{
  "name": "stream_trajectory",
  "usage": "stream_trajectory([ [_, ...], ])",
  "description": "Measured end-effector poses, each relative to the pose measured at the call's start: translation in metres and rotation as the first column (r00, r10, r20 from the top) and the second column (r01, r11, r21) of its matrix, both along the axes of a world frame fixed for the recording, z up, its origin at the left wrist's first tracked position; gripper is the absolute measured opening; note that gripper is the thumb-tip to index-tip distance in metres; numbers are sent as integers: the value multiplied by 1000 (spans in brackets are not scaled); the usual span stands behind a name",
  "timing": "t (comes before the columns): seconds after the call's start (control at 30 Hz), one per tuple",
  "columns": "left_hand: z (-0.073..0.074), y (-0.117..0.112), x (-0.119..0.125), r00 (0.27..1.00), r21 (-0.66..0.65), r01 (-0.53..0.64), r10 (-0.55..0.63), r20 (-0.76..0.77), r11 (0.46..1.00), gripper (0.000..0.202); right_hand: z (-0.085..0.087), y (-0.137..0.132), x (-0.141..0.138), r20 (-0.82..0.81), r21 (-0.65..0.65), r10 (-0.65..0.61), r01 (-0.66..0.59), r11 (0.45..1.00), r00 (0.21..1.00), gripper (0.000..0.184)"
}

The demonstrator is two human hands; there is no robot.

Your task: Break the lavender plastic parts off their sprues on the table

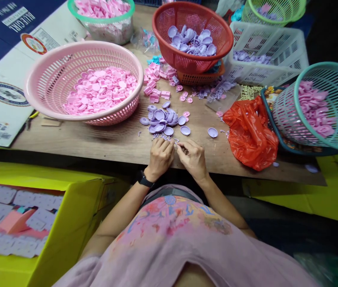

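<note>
A wooden tabletop [112, 143] spreads out before us. At its near edge our left grip [161, 154] and right grip [193, 157] face each other, fingers curled inward, perhaps to steady something small between them; the fingertips show too little for us to tell whether they pinch anything. Just beyond the left grip lie tiny purple hooks [164, 138], then a heap of purple oval pieces [163, 119], presumably kept there for an easy reach. Off to the right of the right grip slumps a red plastic bag [249, 135]. Ahead and left of the left grip, a wide pink basket [47, 85] holds many pink parts [103, 89]. Well right of the right grip, a teal basket [288, 107] stands tilted, with pink pieces [316, 109] inside. Farther ahead of both grips, a red basket [198, 20] of purple ovals sits on an orange basket [192, 78], probably stacked to save room. To its right, a white crate [291, 46] holds purple pieces; far left, a green-rimmed tub [109, 32] brims with pink parts.
</note>
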State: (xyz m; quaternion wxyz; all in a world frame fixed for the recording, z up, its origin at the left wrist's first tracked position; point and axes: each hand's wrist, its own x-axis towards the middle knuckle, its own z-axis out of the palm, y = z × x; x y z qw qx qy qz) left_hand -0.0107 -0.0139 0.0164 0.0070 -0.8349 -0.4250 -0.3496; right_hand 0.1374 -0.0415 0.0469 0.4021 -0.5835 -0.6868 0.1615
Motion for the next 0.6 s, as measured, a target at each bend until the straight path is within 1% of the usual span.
stream_trajectory([
  [0.07, 1, 1, -1, 1000, 15, 23, -23, -19, 1000, 26, 3, 1, 1, -8, -13, 14, -14, 1000, 1000, 17],
  [0.17, 4, 2, -3, 997, 21, 62, -61, -40, 998, 25, 5, 5, 5, -100, -65, 31, -37, 997, 994, 16],
  [0.27, 5, 2, -5, 993, 7, 106, -106, -61, 994, 25, 1, 10, 10, -250, -194, 10, -60, 979, 968, 14],
  [0.33, 5, 2, -5, 990, 11, 118, -117, -77, 993, 25, -4, 13, 11, -374, -305, -38, -85, 949, 926, 16],
  [0.4, 4, 3, -4, 991, 35, 107, -104, -84, 994, 24, -10, 14, 9, -496, -382, -116, -96, 919, 860, 21],
  [0.5, 0, 4, -2, 998, 62, 50, -47, -45, 997, 23, -16, 13, 5, -625, -408, -214, -80, 909, 751, 28],
  [0.57, -3, 4, 0, 1000, 46, -11, 11, -1, 999, 23, -17, 11, 2, -654, -392, -227, -67, 918, 721, 30],
  [0.6, -5, 3, 1, 999, 33, -36, 36, 17, 999, 23, -16, 9, 0, -648, -380, -219, -60, 923, 729, 29],
])
